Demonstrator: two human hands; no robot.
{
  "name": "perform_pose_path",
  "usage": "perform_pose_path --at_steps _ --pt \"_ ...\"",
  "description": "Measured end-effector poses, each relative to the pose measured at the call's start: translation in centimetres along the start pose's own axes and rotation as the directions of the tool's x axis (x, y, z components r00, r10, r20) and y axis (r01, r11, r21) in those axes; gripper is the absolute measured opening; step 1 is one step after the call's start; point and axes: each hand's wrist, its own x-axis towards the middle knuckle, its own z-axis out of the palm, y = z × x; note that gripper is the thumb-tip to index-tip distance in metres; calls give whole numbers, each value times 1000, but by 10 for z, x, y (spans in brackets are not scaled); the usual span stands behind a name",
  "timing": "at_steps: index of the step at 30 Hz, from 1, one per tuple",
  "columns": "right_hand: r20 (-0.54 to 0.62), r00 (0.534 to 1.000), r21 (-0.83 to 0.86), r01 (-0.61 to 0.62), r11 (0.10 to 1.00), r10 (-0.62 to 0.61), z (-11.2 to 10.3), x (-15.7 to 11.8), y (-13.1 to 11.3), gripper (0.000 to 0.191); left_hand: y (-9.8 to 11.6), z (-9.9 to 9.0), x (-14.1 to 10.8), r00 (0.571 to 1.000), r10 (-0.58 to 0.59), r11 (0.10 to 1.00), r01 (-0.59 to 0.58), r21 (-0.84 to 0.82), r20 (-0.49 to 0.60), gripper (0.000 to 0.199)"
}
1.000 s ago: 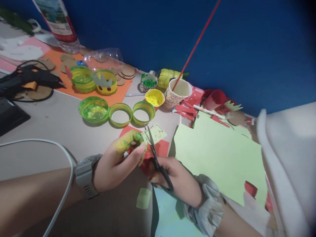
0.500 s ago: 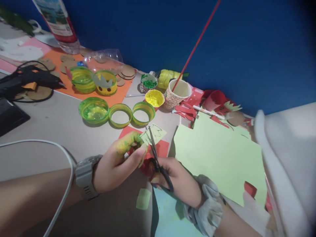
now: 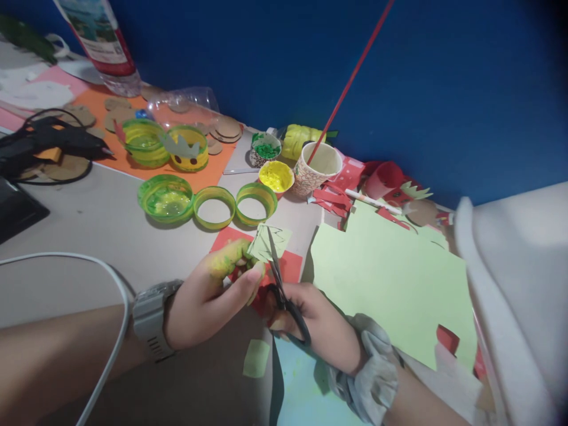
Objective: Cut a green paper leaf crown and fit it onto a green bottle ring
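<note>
My left hand, its fingers smeared with green and yellow paint, pinches a small piece of pale green paper with dark zigzag lines drawn on it. My right hand is wrapped round the black handles of a pair of scissors. The blades point up and away, lying across the marked paper near my left fingertips. Beneath both hands lies a sheet of red paper. Just beyond it stand two painted green-yellow rings and a shallow green-yellow plastic cup.
A large pale green sheet lies to the right, and a light blue sheet at the front. Cups of green paint and yellow paint stand behind, beside a paper cup holding a red stick. A glue gun rests at left.
The small pale green paper has turned slightly between the blades and my left fingers. Both hands otherwise keep nearly the same place, and the whole view has shifted a little.
</note>
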Motion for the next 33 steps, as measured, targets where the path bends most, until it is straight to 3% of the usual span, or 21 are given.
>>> perform_pose_path --at_steps 11,18,33 --pt "-16 1000 -8 6 1000 -6 0 0 0 40 0 1 2 999 27 1000 -27 6 -20 29" --pt "-52 998 -26 -23 999 21 1 2 -5 50 -3 1 -1 999 -16 997 13 -81 -37 31" --pt "14 1000 -18 -6 1000 6 -3 1 0 50 -5 2 -2 995 -9 997 2 -77 -96 34"
